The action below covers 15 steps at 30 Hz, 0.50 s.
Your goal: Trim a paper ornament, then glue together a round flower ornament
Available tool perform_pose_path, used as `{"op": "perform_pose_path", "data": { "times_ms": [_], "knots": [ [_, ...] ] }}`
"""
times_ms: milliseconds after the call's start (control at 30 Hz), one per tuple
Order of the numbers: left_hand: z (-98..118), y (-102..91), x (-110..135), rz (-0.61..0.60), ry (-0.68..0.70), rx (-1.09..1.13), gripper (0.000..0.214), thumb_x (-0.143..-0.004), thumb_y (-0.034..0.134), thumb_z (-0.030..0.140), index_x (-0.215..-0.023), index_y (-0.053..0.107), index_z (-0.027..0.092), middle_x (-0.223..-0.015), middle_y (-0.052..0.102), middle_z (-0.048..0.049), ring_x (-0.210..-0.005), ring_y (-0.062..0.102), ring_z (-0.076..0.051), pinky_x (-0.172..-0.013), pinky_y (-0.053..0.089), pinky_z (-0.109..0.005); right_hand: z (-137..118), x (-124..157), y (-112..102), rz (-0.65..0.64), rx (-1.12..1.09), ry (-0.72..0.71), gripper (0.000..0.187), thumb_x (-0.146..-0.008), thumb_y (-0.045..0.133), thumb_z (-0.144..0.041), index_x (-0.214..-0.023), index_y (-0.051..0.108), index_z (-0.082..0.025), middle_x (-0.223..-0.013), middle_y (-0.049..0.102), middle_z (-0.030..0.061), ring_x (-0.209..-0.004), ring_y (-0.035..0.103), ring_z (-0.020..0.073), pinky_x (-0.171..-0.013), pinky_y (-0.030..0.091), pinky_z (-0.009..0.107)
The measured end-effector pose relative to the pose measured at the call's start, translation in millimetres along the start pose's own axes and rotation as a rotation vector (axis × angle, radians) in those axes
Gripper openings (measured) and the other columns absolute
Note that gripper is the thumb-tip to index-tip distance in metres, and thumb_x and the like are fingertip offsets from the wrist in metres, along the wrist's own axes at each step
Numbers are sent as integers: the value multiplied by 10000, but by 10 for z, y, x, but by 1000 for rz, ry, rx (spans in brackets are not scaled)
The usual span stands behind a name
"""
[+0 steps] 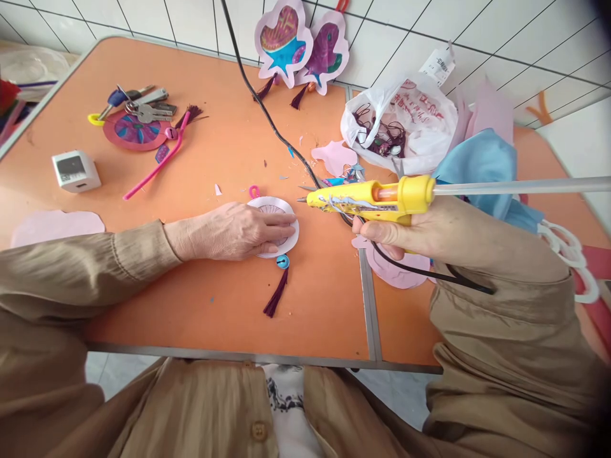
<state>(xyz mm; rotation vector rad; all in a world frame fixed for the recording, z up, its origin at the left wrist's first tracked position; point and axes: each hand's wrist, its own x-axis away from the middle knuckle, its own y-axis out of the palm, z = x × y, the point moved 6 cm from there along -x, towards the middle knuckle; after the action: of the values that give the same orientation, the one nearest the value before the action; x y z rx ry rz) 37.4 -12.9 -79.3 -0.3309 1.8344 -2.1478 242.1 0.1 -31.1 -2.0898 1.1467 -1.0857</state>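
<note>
I see left hand point(229, 230) fingers flat together, pressing round white paper disc point(281, 224). Right hand point(429, 230) fingers wrapped round yellow plastic glue gun point(372, 200), tip just beside left fingertips. Gluing step, I think; next needs tip down on disc edge.

Yellow glue gun point(367, 200) with orange trigger section and black cord point(272, 127); white paper disc point(281, 226) with thin radiating lines, blue bead point(283, 261), maroon tassel point(275, 299); orange table point(214, 299); tan sleeves point(71, 267); pink cut-outs point(55, 226).

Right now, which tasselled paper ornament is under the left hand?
The white round ornament at table centre, with blue bead and maroon tassel; left hand presses it. The other ornaments lie untouched farther back.
</note>
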Motion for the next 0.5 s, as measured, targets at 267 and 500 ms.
{"op": "perform_pose_path", "data": {
  "times_ms": [267,500],
  "knots": [
    [3,-64,75,-53,37,79,444,-1046,394,343,-1486,445,305,-1662,292,-35,-1426,447,-239,-796,525,-268,-80,24,-20,4,-7,-20,771,-650,442,-948,-807,576,-206,-465,533,-11,-428,495,153,-442,416,310],
    [11,-11,93,-71,128,66,457,-1054,344,367,-1479,476,261,-1629,363,-50,-1318,551,-236,-772,518,-277,-107,59,-31,3,-5,2,780,-645,460,-940,-828,588,-193,-610,615,46,-474,496,147,-461,413,312]
  ]
}}
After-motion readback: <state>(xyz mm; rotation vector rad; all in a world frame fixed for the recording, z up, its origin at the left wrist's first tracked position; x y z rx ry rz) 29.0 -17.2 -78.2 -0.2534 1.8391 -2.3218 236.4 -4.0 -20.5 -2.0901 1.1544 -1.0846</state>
